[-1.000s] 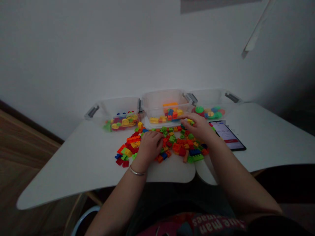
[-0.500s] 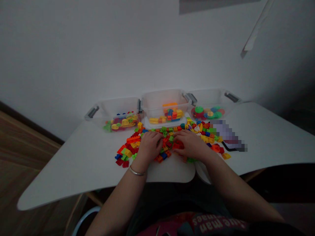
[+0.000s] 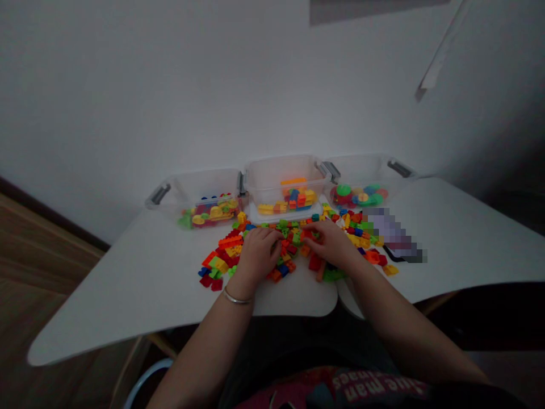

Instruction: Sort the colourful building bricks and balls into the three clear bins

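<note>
A loose pile of colourful plastic building blocks (image 3: pixel 230 243) spreads over the white table under both hands. My left hand (image 3: pixel 259 253), with a bangle at its wrist, rests on the middle of the pile. Its fingers are curled inward, and what they may hold is hidden. To the right, my right hand (image 3: pixel 331 243) bends its fingers and thumb around an orange-red building block (image 3: pixel 307 235). Below that hand lie a red block (image 3: pixel 315 262) and green pieces (image 3: pixel 333 273).
Along the wall stand three clear plastic bins: a left bin (image 3: pixel 204 184), a middle bin (image 3: pixel 281 170) and a right bin (image 3: pixel 361 167), each holding coloured pieces. A phone-like device (image 3: pixel 394 236), blurred out, lies right of the pile. The white table (image 3: pixel 140 284) has a curved front edge.
My right hand has shifted slightly up and away from me, uncovering the red block and green pieces below it. My left hand has stayed almost still.
</note>
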`<state>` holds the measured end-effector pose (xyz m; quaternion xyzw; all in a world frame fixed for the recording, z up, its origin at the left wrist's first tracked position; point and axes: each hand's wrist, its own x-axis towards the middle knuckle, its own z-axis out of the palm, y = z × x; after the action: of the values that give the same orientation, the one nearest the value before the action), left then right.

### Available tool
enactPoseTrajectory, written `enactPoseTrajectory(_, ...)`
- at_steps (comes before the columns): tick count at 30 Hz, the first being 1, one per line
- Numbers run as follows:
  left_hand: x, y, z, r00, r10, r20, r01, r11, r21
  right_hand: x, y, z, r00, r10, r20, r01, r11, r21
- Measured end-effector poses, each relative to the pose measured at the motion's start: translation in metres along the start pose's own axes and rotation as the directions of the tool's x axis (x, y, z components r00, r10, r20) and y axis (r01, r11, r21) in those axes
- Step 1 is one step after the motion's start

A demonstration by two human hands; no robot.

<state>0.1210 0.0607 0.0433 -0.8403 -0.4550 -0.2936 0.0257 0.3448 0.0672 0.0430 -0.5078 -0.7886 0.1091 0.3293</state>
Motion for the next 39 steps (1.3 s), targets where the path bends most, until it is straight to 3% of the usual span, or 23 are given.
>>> enactPoseTrajectory(6,0.001,0.002,-0.003,1.0,0.01,0.002,-0.01,1.0,-0.009,0.002,0.005,0.003,0.98,0.107,-0.166,-0.061,0.965,0.257)
enactPoseTrajectory(10,0.001,0.001,-0.002,1.0,0.01,0.0,-0.01,1.0,-0.004,0.01,0.01,0.007,0.956,0.197,-0.217,-0.057,0.851,0.522)
enactPoseTrajectory(12,0.0,0.0,-0.002,1.0,0.014,0.001,-0.014,1.0,-0.001,0.019,0.011,0.003,0.936,0.216,-0.277,-0.026,0.829,0.559)
enactPoseTrajectory(15,0.0,-0.001,0.0,1.0,0.013,0.0,-0.013,1.0,0.001,0.036,0.011,-0.012,0.9,0.193,-0.391,0.007,0.89,0.456)
enactPoseTrajectory(20,0.0,-0.002,0.0,1.0,0.009,0.003,-0.009,1.0,-0.012,0.075,0.008,-0.04,0.84,0.028,-0.541,0.049,0.991,0.128)
enactPoseTrajectory(23,0.0,-0.003,0.001,1.0,0.011,0.008,-0.011,1.0,-0.006,0.102,0.007,-0.041,0.854,-0.034,-0.52,0.076,0.995,0.06)
enactPoseTrajectory(27,-0.001,-0.003,0.002,1.0,0.009,0.012,-0.009,1.0,0.005,0.124,0.002,-0.028,0.911,-0.052,-0.41,0.056,0.998,-0.002)
enactPoseTrajectory(33,-0.001,-0.001,0.002,1.0,0.017,0.014,-0.017,1.0,0.017,0.119,-0.017,-0.017,0.987,-0.107,-0.124,0.07,0.96,-0.27)
enactPoseTrajectory(39,-0.001,-0.002,0.003,1.0,0.013,0.018,-0.014,0.999,0.033,0.114,-0.022,-0.021,0.994,-0.098,-0.037,0.077,0.924,-0.374)
